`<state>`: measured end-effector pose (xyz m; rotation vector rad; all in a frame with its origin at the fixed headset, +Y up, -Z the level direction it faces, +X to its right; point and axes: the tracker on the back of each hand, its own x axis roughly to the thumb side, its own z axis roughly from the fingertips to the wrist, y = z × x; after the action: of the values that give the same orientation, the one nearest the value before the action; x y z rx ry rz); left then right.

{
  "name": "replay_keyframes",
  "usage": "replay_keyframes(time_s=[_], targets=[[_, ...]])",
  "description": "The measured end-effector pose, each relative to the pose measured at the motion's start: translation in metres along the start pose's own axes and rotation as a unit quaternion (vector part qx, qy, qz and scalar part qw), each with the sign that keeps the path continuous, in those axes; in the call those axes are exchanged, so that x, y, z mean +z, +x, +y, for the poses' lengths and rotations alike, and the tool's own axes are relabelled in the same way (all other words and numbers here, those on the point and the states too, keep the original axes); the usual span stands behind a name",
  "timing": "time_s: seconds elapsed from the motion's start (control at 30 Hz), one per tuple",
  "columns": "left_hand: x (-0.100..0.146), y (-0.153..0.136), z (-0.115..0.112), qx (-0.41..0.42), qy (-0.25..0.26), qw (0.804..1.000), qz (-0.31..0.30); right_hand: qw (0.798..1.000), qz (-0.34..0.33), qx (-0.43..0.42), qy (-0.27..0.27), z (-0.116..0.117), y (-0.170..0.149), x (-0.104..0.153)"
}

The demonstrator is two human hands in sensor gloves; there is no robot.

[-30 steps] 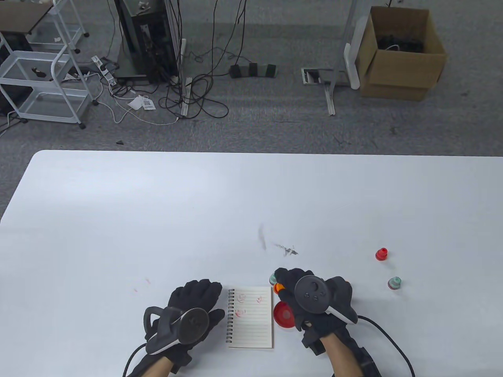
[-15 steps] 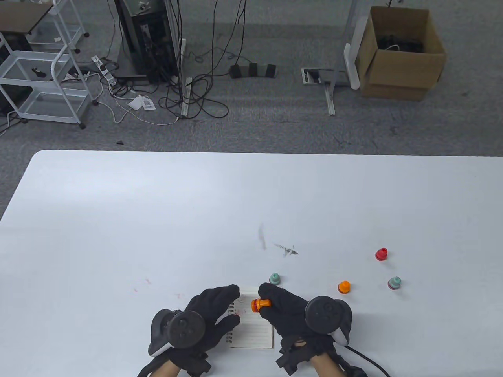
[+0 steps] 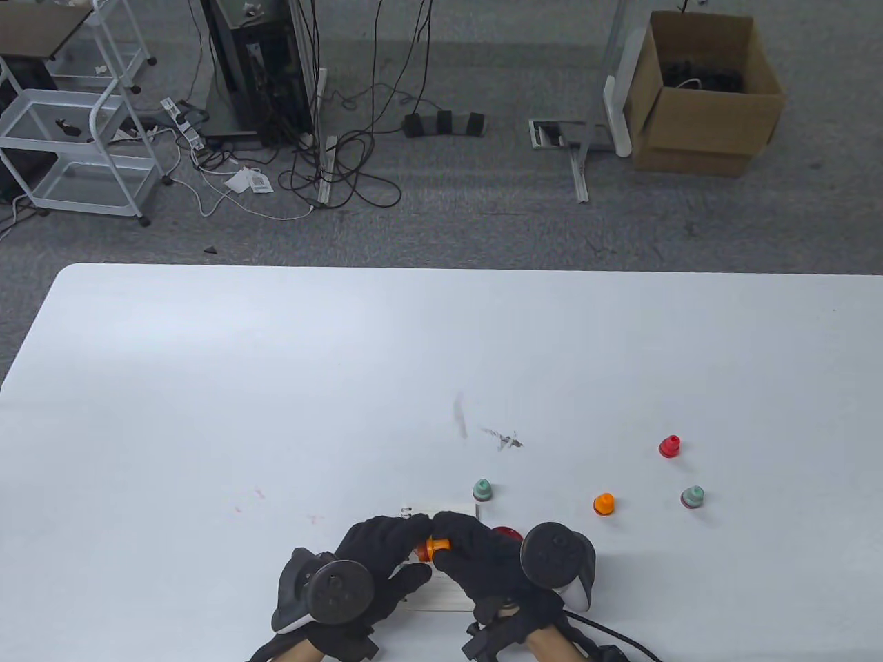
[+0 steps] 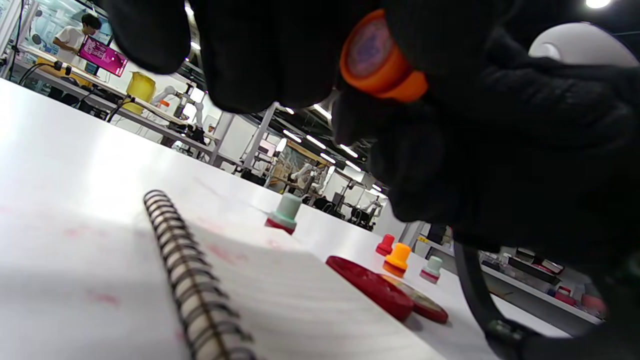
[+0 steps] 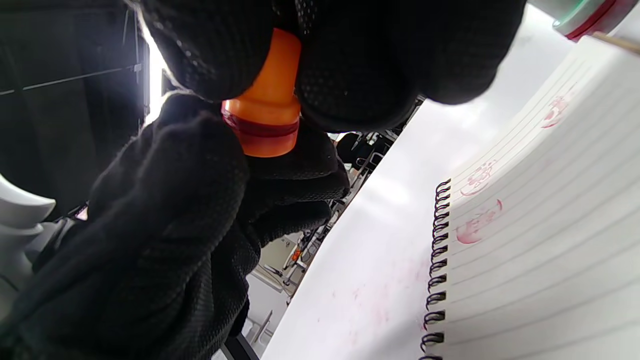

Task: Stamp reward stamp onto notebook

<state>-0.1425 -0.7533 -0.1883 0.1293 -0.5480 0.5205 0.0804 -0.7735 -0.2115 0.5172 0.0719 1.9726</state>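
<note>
Over notebook (image 3: 441, 598) — both hands grip 1 orange stamp (image 3: 430, 547) | loose stamps on table (image 3: 276, 386): 4 | red lid (image 4: 370, 286): 1

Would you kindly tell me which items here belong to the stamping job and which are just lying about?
In use: orange plastic stamp, both hands, spiral-bound lined notebook.
Lying about: red round lid, two green stamps, second orange stamp, red stamp.

No text can be read anywhere (the notebook's (image 5: 540, 210) red marks are smudged).
</note>
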Motion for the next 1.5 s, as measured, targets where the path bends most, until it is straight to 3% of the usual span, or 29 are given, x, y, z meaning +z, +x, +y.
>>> replay_keyframes(time_s=[0.83,1.17,1.37,1.5], targets=[[-0.001,-0.001,0.001,0.045,-0.005,0.999,-0.006,1.0,0.001,-0.03,0.0,0.0,0.001,0.002],[-0.004,-0.016,0.006,0.045,-0.011,0.999,0.025,0.999,-0.007,-0.032,-0.01,-0.006,0.002,0.002],[-0.005,-0.028,0.006,0.008,-0.045,0.997,0.057,1.0,-0.012,-0.027,-0.006,-0.006,0.002,0.002],[-0.005,-0.033,0.008,-0.062,-0.062,0.993,0.077,1.0,-0.016,-0.026,-0.007,-0.007,0.002,0.002]])
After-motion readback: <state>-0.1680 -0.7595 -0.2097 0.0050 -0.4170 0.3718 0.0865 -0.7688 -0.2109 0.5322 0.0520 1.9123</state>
